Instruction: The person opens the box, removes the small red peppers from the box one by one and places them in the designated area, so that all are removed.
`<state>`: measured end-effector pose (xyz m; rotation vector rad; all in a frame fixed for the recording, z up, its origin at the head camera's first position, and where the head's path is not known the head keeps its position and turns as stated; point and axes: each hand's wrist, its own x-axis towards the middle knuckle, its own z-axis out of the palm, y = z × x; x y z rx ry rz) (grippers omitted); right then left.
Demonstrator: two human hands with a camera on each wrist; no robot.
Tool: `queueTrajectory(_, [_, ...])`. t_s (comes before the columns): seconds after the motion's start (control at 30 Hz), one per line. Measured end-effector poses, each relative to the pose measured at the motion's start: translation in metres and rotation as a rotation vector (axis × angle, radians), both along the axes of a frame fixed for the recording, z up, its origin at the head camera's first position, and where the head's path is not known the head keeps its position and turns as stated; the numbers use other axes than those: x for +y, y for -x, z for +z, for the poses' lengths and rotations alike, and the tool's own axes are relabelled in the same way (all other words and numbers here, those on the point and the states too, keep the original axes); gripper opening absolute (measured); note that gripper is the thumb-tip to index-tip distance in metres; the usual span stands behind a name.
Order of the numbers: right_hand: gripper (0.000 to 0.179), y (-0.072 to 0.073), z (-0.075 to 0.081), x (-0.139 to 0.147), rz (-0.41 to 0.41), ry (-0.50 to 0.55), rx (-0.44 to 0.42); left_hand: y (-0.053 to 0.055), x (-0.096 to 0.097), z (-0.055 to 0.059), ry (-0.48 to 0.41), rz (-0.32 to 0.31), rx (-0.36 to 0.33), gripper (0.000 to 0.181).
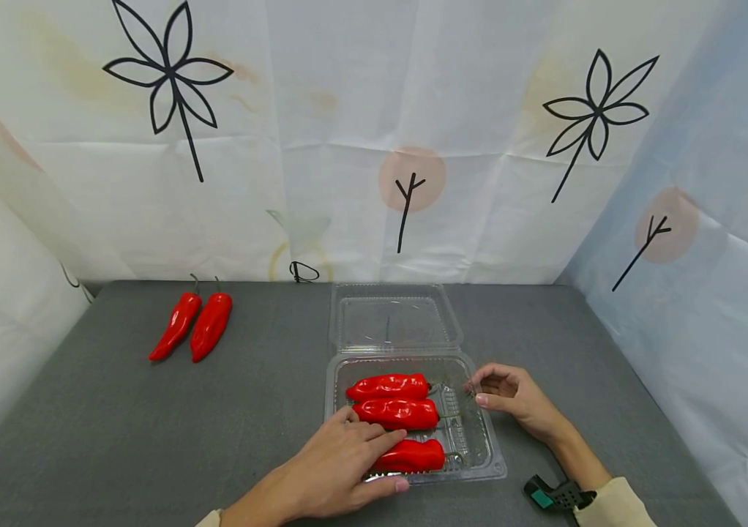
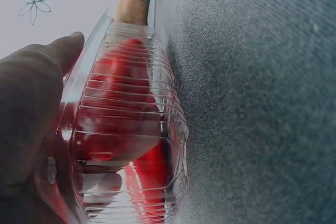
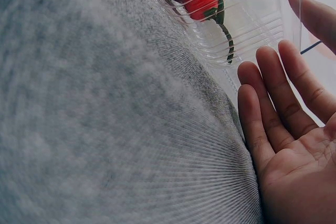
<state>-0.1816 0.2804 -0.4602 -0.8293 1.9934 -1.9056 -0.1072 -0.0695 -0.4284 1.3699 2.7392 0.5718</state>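
A clear plastic clamshell box [image 1: 492, 461] lies with its lid folded back, with three red peppers inside. The far pepper [image 1: 387, 386] and the middle pepper [image 1: 400, 414] lie side by side, stems to the right. My left hand [image 1: 341, 465] reaches over the box's near left corner, its fingers over the near pepper [image 1: 423, 456] and touching the middle one. Its thumb [image 2: 68, 51] lies along the near rim; through the ribbed wall its other fingers show partly hidden among the peppers. My right hand [image 1: 512, 395] is at the right wall, fingers loosely bent beside the rim.
Two more red peppers lie on the grey tabletop at the back left: one slimmer [image 1: 176, 326], one wider [image 1: 211, 326]. The open lid [image 1: 394, 318] extends to the table's back edge. White printed cloth [image 1: 348, 110] hangs around the back and sides.
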Motion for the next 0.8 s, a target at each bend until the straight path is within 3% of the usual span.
queueTrajectory(0.23, [0.018,-0.0002,-0.0013,0.0007,0.003,0.007,-0.008,-0.0008,-0.0018,0.0004,-0.077,-0.006,-0.025,0.060])
queueTrajectory(0.43, [0.014,-0.0004,-0.0021,-0.0013,0.009,0.020,0.002,0.0004,-0.0039,0.0025,-0.130,-0.006,-0.095,0.051])
queueTrajectory(0.7, [0.006,0.0003,-0.0036,-0.0020,-0.008,0.004,0.030,-0.0012,-0.0047,0.0058,-0.214,0.036,-0.161,0.045])
queueTrajectory(0.8, [0.007,0.0001,-0.0041,-0.0016,-0.020,-0.004,0.015,-0.0025,-0.0066,0.0081,-0.290,0.057,-0.222,0.044])
